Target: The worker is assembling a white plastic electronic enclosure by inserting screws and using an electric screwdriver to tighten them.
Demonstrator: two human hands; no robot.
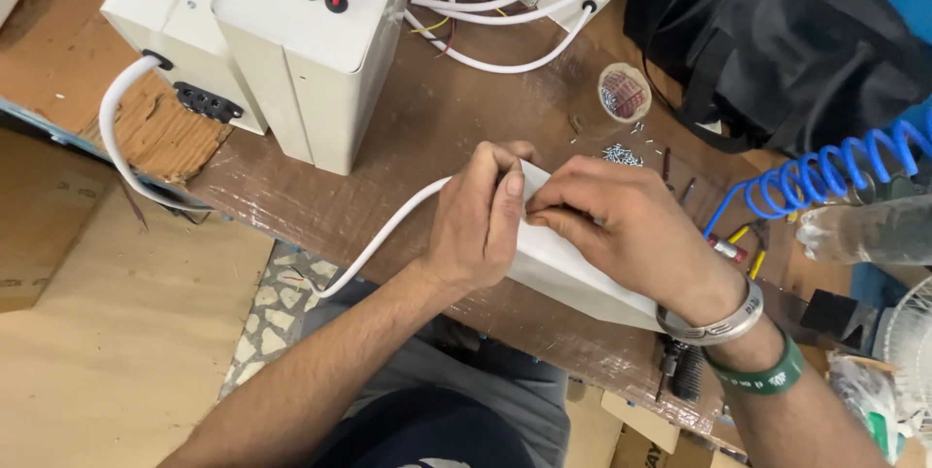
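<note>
Brown taped workbench (pixel 408 128) | white boxes (pixel 291 50) | blue coiled hose (pixel 825 172)

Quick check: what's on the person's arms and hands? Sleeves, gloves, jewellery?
Both forearms bare, no sleeves or gloves. Left hand wears nothing visible. Right hand has two things at the wrist: a silver metal bangle and, behind it, a green band with pale lettering.
</note>
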